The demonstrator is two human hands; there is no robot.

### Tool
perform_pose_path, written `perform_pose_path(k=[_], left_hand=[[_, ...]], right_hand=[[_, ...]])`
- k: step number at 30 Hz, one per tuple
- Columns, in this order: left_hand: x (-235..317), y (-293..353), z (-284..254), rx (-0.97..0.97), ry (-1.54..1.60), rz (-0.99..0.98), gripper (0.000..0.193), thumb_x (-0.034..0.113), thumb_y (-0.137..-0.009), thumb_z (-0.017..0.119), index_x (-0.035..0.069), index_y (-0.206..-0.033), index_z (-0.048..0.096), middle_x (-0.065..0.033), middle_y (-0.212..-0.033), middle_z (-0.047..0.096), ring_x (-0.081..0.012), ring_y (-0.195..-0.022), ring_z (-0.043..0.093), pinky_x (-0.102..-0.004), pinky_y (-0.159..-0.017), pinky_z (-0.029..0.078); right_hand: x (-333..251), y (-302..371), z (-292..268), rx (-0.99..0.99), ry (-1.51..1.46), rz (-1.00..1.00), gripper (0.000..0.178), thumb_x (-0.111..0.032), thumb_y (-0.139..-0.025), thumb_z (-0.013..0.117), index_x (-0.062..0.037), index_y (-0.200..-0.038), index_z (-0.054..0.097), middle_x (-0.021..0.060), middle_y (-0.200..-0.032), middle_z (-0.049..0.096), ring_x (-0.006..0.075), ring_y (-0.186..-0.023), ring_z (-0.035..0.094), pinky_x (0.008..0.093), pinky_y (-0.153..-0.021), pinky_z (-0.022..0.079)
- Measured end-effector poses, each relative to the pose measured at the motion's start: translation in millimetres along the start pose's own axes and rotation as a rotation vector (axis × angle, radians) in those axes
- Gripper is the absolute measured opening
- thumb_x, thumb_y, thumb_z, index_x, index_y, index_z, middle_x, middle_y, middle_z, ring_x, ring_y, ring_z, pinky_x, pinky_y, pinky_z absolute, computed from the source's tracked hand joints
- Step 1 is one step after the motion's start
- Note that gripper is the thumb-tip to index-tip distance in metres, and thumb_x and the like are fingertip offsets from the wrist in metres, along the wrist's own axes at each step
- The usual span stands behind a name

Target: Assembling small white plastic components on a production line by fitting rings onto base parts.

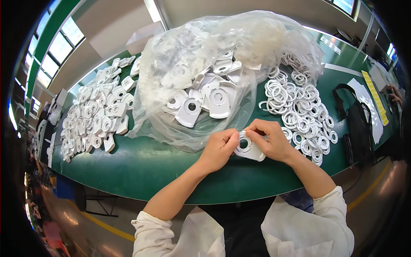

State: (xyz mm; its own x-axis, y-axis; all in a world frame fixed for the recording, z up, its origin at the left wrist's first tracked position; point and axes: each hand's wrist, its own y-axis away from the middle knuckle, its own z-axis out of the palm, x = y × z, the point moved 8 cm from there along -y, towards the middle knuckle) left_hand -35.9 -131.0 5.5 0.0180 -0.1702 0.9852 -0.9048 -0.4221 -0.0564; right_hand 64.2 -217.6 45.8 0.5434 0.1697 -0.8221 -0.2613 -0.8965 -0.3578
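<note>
Between my two hands, over the near part of the green table, is a white plastic plate (250, 150) with a round hole and a ring around that hole. My left hand (219, 147) is closed on its left edge, thumb and fingers pinching. The fingers of my right hand (270, 139) wrap the upper right side, its thumb pressed close to the ring. Just beyond, a clear plastic bag (158, 103) lies with its mouth toward me, full of similar white plates (188, 112). A pile of loose white rings (302, 124) spreads to the right of my right hand.
Many white plates (96, 111) are heaped at the left on the green table (171, 171). On the right lie a black bag (357, 124), white paper sheets (368, 103) and a yellow strip (374, 98). Another person's hand (394, 94) shows at the far right.
</note>
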Motion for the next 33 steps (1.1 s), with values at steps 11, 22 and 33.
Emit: perform_pose_path(k=[11,22,33], left_hand=[[1,-2,1,-0.043,-0.067,0.032,0.035,0.027,-0.099,0.044,0.003,-0.076,0.053,-0.0001,-0.066,0.051,-0.0069,-0.06,0.046,-0.024,-0.055,0.037],[16,6,14,0.124,-0.216,0.133,0.032,0.013,-0.091,0.056,-0.004,-0.114,0.042,-0.0196,-0.08,0.064,-0.031,-0.067,0.063,-0.0386,-0.06,0.047],[18,9,16,0.094,-0.579,0.125,0.033,0.014,-0.089,0.056,-0.008,-0.106,0.04,-0.0254,-0.075,0.063,-0.0455,-0.065,0.06,-0.0517,-0.058,0.046]], right_hand=[[3,3,1,0.088,-0.08,0.076,0.011,-0.009,-0.092,0.058,0.001,-0.087,0.058,0.0021,-0.07,0.059,0.0052,-0.062,0.051,0.0221,-0.056,0.04],[44,7,3,0.274,-0.536,0.362,0.02,-0.021,-0.093,0.064,-0.0058,-0.086,0.054,-0.0028,-0.074,0.058,0.0,-0.064,0.047,0.0172,-0.056,0.036],[39,7,8,0.214,-0.364,0.413,0.027,-0.015,-0.082,0.076,-0.0049,-0.085,0.052,0.0031,-0.08,0.063,0.0049,-0.069,0.059,0.0182,-0.06,0.047]])
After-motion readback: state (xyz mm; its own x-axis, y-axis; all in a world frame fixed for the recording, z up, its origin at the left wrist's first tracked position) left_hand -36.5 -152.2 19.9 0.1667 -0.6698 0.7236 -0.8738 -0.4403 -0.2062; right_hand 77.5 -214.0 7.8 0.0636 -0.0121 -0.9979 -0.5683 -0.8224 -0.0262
